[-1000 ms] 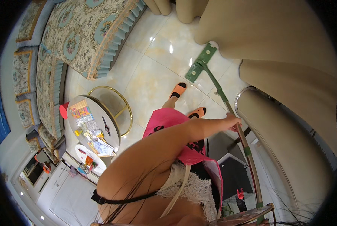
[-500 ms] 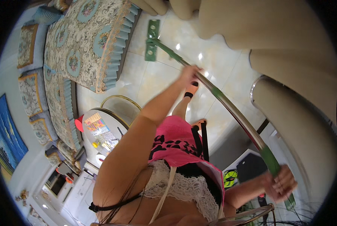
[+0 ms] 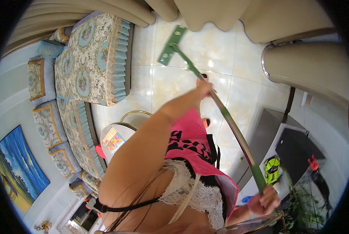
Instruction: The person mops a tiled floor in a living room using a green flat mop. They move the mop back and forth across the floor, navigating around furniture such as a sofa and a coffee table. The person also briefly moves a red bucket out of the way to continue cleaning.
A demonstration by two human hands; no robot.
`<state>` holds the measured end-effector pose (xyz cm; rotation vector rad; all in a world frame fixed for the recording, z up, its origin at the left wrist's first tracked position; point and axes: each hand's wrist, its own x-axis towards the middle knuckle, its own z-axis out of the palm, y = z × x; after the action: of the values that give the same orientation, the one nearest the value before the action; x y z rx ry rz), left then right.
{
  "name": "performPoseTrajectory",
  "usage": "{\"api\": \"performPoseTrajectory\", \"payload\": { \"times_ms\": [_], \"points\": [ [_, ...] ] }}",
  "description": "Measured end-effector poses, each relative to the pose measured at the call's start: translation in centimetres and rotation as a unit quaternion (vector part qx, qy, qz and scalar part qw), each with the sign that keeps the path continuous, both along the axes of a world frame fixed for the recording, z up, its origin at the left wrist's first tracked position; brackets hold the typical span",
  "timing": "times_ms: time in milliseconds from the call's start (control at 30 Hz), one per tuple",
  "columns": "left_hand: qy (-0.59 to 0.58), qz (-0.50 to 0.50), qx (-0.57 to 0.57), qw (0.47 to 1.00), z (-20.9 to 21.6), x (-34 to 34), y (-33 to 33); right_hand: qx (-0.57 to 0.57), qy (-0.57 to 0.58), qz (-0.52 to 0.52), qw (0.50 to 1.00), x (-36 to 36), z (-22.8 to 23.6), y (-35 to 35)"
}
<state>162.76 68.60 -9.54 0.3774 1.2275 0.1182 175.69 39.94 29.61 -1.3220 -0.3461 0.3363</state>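
Note:
A flat mop (image 3: 235,129) with a metal pole and green fittings slants across the middle of the view. Its green rectangular head (image 3: 172,45) lies on the shiny tiled floor, beyond my feet. My left hand (image 3: 204,90) is wrapped round the pole's lower part, the arm stretched forward. Closer to me and to the right, my right hand (image 3: 265,200) grips the green top end of the pole. Below the left hand hangs a pink apron (image 3: 188,152) that I wear, and my feet in sandals show partly beside the pole.
A sofa with patterned covers (image 3: 81,58) fills the left. Beige curtains (image 3: 213,13) hang to the floor at the far side. A round table (image 3: 109,154) stands at my left. On the right are a grey-and-white cabinet (image 3: 260,134), a black box-shaped thing (image 3: 297,150) and a leafy plant (image 3: 305,204).
The mop head has shifted right and tilted on the floor. My right hand has come left with the pole's end. The view has turned, so more of the cabinet shows.

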Motion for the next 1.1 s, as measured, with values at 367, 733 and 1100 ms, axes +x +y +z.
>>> {"api": "performPoseTrajectory", "payload": {
  "times_ms": [367,733,1100],
  "points": [
    [-0.145,-0.060,-0.041,0.987,9.2,6.4,-15.8,0.156,-0.097,0.081,0.980,-2.6,6.9,-14.3],
    [-0.202,0.304,-0.079,0.928,13.9,-11.3,4.1,0.234,0.013,0.438,0.868,2.7,3.0,22.2],
    [-0.064,0.186,0.092,0.976,2.2,-7.9,27.7,0.104,-0.027,0.326,0.939,0.3,-2.9,31.9]
  ]
}}
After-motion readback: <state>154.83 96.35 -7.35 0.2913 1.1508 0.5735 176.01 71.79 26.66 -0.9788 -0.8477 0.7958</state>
